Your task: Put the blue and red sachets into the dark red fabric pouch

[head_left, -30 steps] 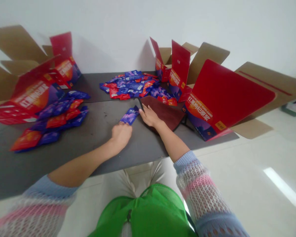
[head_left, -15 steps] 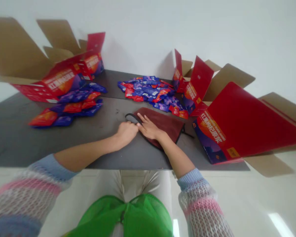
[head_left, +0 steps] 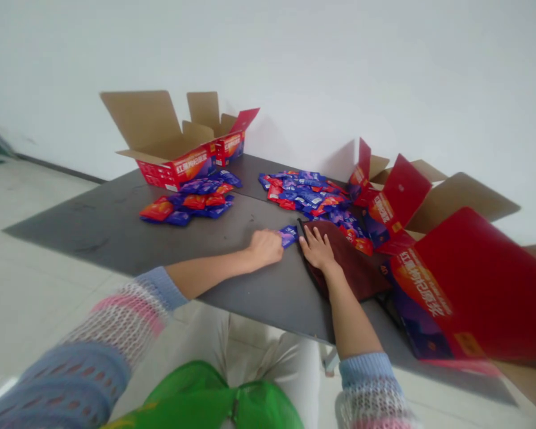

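Purple sachet (head_left: 288, 236) is on the desk (head_left: 250, 217), between the two hands. Left to right, we see two open red cartons (head_left: 192, 168) at the far left, a heap of blue and red sachets (head_left: 192, 201) just in front of them. The left arm slants up to the right; we mark the left hand (head_left: 267, 248) as a fist, fingers curled around the sachet's left end. The rest sticks out right of the knuckles, print showing. Long axis runs left to right, angled slightly away from the person, free end toward the black edging of the brown cloth (head_left: 355, 268); we can't tell if the tip goes under. We have the right hand (head_left: 318, 248) palm down on that cloth, fingers spread, gripping nothing. Behind it, a bigger sachet pile (head_left: 310, 193); rightmost, we log three open cartons with red flaps (head_left: 469, 286).
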A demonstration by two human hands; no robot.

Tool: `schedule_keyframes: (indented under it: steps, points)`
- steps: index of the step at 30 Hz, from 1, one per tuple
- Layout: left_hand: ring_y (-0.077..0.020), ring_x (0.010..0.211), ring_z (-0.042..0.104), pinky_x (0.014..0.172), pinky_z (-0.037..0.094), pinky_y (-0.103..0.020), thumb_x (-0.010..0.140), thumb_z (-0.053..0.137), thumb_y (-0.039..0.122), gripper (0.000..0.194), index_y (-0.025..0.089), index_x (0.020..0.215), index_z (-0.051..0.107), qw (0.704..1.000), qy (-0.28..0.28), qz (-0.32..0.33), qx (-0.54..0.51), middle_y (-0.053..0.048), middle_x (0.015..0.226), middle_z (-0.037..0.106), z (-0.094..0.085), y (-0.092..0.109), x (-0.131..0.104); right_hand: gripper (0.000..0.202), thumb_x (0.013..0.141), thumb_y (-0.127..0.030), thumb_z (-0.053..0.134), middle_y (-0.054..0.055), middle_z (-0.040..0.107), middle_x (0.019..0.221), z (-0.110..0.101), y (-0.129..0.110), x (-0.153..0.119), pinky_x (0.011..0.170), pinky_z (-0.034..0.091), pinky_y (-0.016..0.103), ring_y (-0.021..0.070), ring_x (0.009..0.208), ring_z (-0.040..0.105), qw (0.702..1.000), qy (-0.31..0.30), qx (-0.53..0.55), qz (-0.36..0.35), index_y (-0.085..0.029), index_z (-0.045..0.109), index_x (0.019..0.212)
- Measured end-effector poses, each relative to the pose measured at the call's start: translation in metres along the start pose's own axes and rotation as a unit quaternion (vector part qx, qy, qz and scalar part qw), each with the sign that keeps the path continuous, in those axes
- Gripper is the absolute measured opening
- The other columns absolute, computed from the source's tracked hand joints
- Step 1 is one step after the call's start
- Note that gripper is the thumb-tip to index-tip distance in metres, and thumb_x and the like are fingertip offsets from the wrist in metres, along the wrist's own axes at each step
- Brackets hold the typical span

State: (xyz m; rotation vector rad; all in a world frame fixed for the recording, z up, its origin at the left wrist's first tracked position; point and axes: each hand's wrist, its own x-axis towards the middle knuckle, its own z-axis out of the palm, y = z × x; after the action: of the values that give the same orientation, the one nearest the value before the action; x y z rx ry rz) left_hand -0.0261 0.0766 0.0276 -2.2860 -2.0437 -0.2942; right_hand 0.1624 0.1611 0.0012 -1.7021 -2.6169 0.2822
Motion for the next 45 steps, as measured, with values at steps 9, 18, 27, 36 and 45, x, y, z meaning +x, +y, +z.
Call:
schedule_keyframes:
  steps: [9, 18, 27, 36, 45]
  points:
    - [-0.0373, 0.122, 0.051, 0.099, 0.044, -0.045, 0.081, 0.062, 0.046, 0.077, 0.002, 0.141, 0.045, 0.989, 0.119, -0.069, -0.048, -0.024, 0.129, 0.059, 0.030, -0.006, 0.017, 0.067, 0.100, -0.062, 0.016, -0.006, 0.019, 0.165, -0.004, -0.006, -0.015, 0.124, 0.002, 0.055, 0.0237, 0.155, 0.006, 0.994, -0.027, 0.048, -0.090, -0.031, 0.024, 0.158]
    - [-0.0339, 0.118, 0.058, 0.100, 0.046, -0.041, 0.087, 0.059, 0.044, 0.060, 0.008, 0.133, 0.048, 0.995, 0.079, -0.048, -0.046, -0.020, 0.124, 0.062, 0.027, -0.024, 0.006, 0.059, 0.102, -0.053, 0.021, -0.004, 0.027, 0.164, 0.001, -0.010, -0.014, 0.123, 0.005, 0.055, 0.0249, 0.154, 0.014, 0.994, 0.012, 0.074, -0.086, -0.031, 0.031, 0.156]
    - [-0.0431, 0.132, 0.049, 0.100, 0.048, -0.047, 0.070, 0.068, 0.071, 0.111, 0.003, 0.148, 0.028, 0.971, 0.041, -0.234, -0.042, -0.031, 0.146, 0.040, -0.001, -0.083, -0.007, 0.062, 0.100, -0.057, 0.023, -0.002, 0.024, 0.165, 0.002, -0.009, -0.012, 0.122, 0.003, 0.058, 0.0278, 0.154, 0.013, 0.993, 0.014, 0.079, -0.092, -0.031, 0.031, 0.156]
    - [-0.0416, 0.115, 0.064, 0.094, 0.049, -0.049, 0.066, 0.072, 0.070, 0.105, 0.007, 0.140, 0.032, 0.946, -0.086, -0.298, -0.090, -0.031, 0.125, 0.063, -0.006, -0.045, -0.010, 0.063, 0.100, -0.058, 0.025, -0.001, 0.021, 0.166, 0.003, -0.009, -0.010, 0.122, 0.005, 0.057, 0.0266, 0.154, 0.012, 0.995, 0.005, 0.049, -0.086, -0.031, 0.028, 0.157]
    - [-0.0338, 0.103, 0.068, 0.091, 0.044, -0.044, 0.098, 0.043, 0.036, 0.049, 0.017, 0.143, 0.043, 0.974, 0.061, -0.215, 0.022, -0.018, 0.105, 0.073, -0.045, -0.061, -0.009, 0.059, 0.103, -0.050, 0.023, -0.001, 0.025, 0.165, 0.007, -0.009, -0.017, 0.123, 0.008, 0.052, 0.0247, 0.153, 0.015, 0.995, 0.029, 0.048, -0.081, -0.027, 0.032, 0.156]
